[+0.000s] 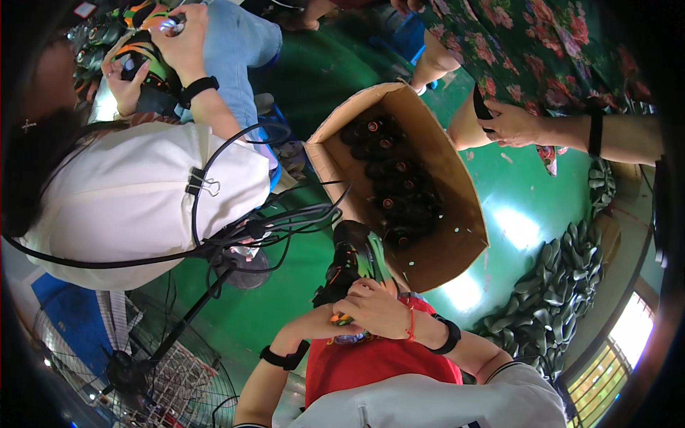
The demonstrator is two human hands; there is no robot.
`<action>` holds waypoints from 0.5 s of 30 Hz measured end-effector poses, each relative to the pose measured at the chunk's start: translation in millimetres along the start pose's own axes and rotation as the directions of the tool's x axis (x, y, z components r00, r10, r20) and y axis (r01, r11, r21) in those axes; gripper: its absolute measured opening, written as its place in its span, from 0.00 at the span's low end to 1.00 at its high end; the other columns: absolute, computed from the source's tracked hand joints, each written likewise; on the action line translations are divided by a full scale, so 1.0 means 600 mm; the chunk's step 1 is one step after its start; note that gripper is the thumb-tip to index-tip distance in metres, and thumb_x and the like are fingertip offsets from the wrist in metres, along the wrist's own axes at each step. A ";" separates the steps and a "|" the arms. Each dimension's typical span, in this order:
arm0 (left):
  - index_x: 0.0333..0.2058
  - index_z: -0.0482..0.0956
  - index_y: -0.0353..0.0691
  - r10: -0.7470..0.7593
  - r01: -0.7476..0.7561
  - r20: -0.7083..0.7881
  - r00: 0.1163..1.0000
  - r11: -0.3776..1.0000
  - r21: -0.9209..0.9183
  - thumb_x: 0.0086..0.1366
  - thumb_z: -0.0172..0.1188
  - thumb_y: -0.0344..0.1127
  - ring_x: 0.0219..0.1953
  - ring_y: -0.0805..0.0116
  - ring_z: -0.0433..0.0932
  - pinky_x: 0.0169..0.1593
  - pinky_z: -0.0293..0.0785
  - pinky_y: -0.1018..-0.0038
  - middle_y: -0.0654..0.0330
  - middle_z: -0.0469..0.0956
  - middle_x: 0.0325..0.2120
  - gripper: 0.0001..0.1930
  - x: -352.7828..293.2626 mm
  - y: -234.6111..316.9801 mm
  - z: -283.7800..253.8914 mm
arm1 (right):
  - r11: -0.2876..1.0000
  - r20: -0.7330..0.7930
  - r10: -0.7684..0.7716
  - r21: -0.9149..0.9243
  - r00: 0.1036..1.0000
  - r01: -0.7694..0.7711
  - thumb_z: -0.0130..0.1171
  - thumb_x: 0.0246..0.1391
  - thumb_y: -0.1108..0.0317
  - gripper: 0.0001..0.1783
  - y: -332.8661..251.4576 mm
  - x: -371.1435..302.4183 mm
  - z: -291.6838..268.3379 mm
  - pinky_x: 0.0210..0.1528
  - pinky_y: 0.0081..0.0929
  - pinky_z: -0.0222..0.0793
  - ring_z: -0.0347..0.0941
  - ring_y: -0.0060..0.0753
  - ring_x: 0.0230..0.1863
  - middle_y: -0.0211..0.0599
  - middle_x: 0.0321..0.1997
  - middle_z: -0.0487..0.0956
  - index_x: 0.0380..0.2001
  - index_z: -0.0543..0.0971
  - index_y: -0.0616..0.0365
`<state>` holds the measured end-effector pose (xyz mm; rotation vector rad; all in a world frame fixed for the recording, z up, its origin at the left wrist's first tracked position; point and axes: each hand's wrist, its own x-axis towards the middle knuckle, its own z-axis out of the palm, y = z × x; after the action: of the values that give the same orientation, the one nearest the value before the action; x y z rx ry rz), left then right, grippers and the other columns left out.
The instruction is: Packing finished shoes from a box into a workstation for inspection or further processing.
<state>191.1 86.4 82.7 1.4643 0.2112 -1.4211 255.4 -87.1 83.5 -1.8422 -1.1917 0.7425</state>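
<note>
Just nearside of the cardboard box [451,182], a black, green and orange shoe [349,260] sits in the closed grip of the left hand [320,323], partly hidden, and the right hand [378,308]. Dark pieces [401,185] with orange rings lie inside the box. Black cables [285,225] and a white-clad co-worker [135,200] crowd its left; dark soles [553,285] heap on the green floor [514,182] to its right.

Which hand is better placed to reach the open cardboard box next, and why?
Probably the right hand: it lies closer to the cardboard box, while the left hand sits lower and farther away.
</note>
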 end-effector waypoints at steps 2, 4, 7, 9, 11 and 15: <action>0.40 0.75 0.39 -0.089 0.091 0.024 0.996 0.987 -0.130 0.50 0.65 0.50 0.37 0.75 0.73 0.40 0.68 0.79 0.63 0.76 0.35 0.24 -0.022 0.024 -0.007 | 0.998 -0.045 0.018 0.059 0.999 -0.016 0.56 0.41 0.69 0.16 0.000 -0.002 0.009 0.51 0.33 0.57 0.64 0.36 0.45 0.30 0.37 0.72 0.38 0.72 0.51; 0.41 0.74 0.39 -0.016 0.000 -0.064 0.998 0.971 -0.238 0.52 0.63 0.46 0.37 0.75 0.73 0.41 0.68 0.79 0.63 0.76 0.35 0.21 -0.036 -0.013 0.008 | 0.984 -0.169 0.062 0.175 0.984 -0.032 0.55 0.42 0.71 0.16 -0.013 0.004 0.008 0.50 0.33 0.58 0.64 0.36 0.45 0.31 0.36 0.72 0.39 0.71 0.53; 0.47 0.70 0.38 -0.025 -0.088 -0.201 0.979 0.842 -0.533 0.57 0.60 0.37 0.41 0.78 0.71 0.46 0.66 0.79 0.66 0.74 0.40 0.20 -0.060 -0.046 0.032 | 0.924 -0.352 0.157 0.381 0.923 -0.012 0.54 0.44 0.78 0.14 -0.012 -0.004 -0.002 0.47 0.32 0.63 0.67 0.38 0.45 0.37 0.38 0.73 0.38 0.73 0.59; 0.49 0.68 0.36 -0.245 -0.149 -0.372 0.895 0.623 -0.768 0.58 0.59 0.36 0.44 0.76 0.70 0.49 0.65 0.79 0.65 0.73 0.42 0.21 -0.066 -0.061 0.045 | 0.686 -0.277 0.489 0.708 0.827 -0.169 0.52 0.45 0.83 0.12 0.021 -0.024 0.022 0.46 0.31 0.66 0.69 0.39 0.46 0.39 0.39 0.74 0.35 0.75 0.61; 0.50 0.67 0.35 -0.222 -0.184 -0.389 0.894 0.611 -0.770 0.59 0.57 0.37 0.45 0.75 0.69 0.49 0.65 0.78 0.65 0.72 0.44 0.22 -0.053 -0.087 0.051 | 0.647 -0.278 0.463 0.755 0.841 -0.107 0.49 0.47 0.85 0.11 0.073 -0.033 0.051 0.43 0.28 0.69 0.72 0.37 0.44 0.40 0.39 0.75 0.34 0.75 0.63; 0.53 0.62 0.33 -0.113 -0.170 -0.456 0.883 0.828 -0.534 0.61 0.55 0.42 0.46 0.74 0.69 0.50 0.63 0.77 0.61 0.70 0.46 0.26 -0.019 -0.091 0.049 | 0.776 -0.285 0.490 0.573 0.824 -0.264 0.48 0.47 0.83 0.11 0.144 -0.040 0.107 0.37 0.27 0.68 0.72 0.39 0.35 0.38 0.33 0.74 0.34 0.75 0.60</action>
<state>130.0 94.6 70.3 1.2685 0.8433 -0.8342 233.7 -109.6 -22.0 -1.6740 -0.2766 0.7421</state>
